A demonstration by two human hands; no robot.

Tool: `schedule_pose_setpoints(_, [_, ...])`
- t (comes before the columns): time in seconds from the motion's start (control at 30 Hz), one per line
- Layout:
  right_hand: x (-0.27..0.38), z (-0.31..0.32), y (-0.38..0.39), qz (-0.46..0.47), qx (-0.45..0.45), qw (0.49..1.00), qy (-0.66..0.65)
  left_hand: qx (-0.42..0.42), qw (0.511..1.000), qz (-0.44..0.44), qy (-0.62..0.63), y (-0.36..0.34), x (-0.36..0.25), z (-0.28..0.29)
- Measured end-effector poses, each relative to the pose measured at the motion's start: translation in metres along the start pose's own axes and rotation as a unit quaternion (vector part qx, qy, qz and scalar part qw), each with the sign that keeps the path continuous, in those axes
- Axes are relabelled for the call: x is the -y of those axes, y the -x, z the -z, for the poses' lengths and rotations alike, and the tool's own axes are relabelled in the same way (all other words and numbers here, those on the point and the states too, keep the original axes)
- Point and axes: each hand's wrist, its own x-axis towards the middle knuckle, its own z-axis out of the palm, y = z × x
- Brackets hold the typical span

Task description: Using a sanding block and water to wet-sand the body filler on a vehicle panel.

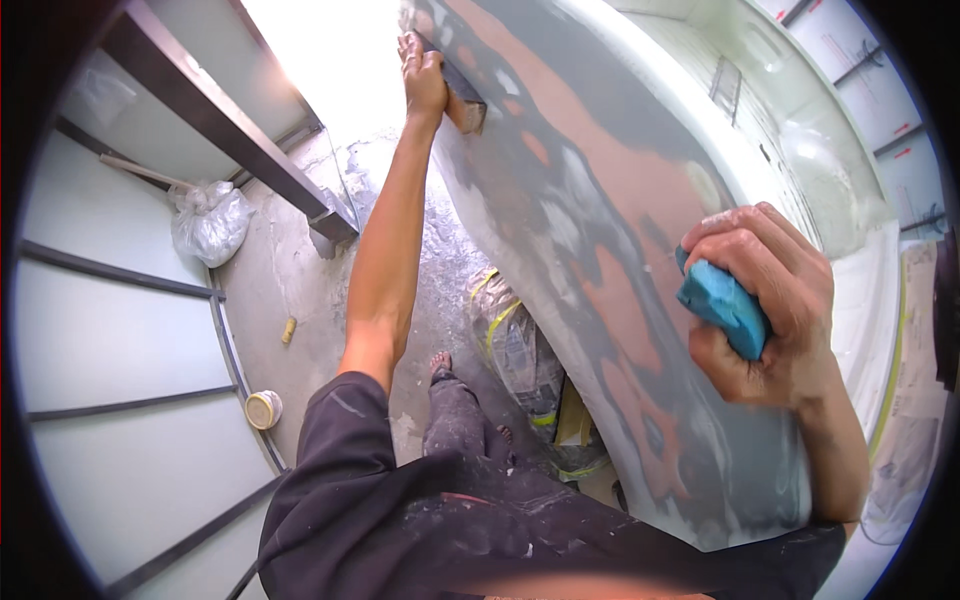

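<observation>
My left hand reaches far forward and is closed on a long sanding block, dark on top with a tan end. The block lies against the edge of a curved vehicle side panel, mottled in grey, white and salmon patches. At the right, my right hand is closed around a crumpled blue sponge, its fingers wrapped over the top. That hand is over the panel's right part; whether the sponge touches the surface I cannot tell.
Past the panel lies a pale vehicle bed. Below the panel is a plastic-wrapped wheel. A dark metal post, a tied clear plastic bag, a small tub and a yellowish roll are at the left, by the wall panels.
</observation>
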Motion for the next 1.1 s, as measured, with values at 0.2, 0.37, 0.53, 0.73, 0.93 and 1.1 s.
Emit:
schedule_pose_setpoints(0.2, [-0.007, -0.001, 0.003, -0.002, -0.028, 0.999, 0.046, 0.086, 0.984, -0.141, -0.062, 0.197, -0.064, -0.046])
schedule_pose_setpoints(0.37, [-0.002, 0.004, 0.009, 0.014, -0.017, 0.996, 0.084, 0.146, 0.976, -0.159, -0.042, 0.3, -0.148, -0.037])
schedule_pose_setpoints(0.53, [-0.004, -0.001, -0.004, 0.012, -0.002, 1.0, 0.021, 0.061, 0.993, -0.078, -0.071, 0.061, -0.034, -0.001])
schedule_pose_setpoints(0.73, [-0.007, -0.006, 0.005, -0.036, 0.013, 0.999, 0.032, 0.054, 0.998, 0.011, -0.001, 0.046, 0.022, -0.03])
schedule_pose_setpoints(0.93, [-0.001, -0.009, 0.001, 0.01, -0.024, 0.998, 0.064, 0.109, 0.992, -0.06, -0.021, 0.327, -0.162, -0.036])
schedule_pose_setpoints(1.1, [0.001, -0.007, -0.007, 0.015, 0.02, 0.999, 0.047, 0.056, 0.993, -0.097, -0.047, 0.23, -0.106, -0.033])
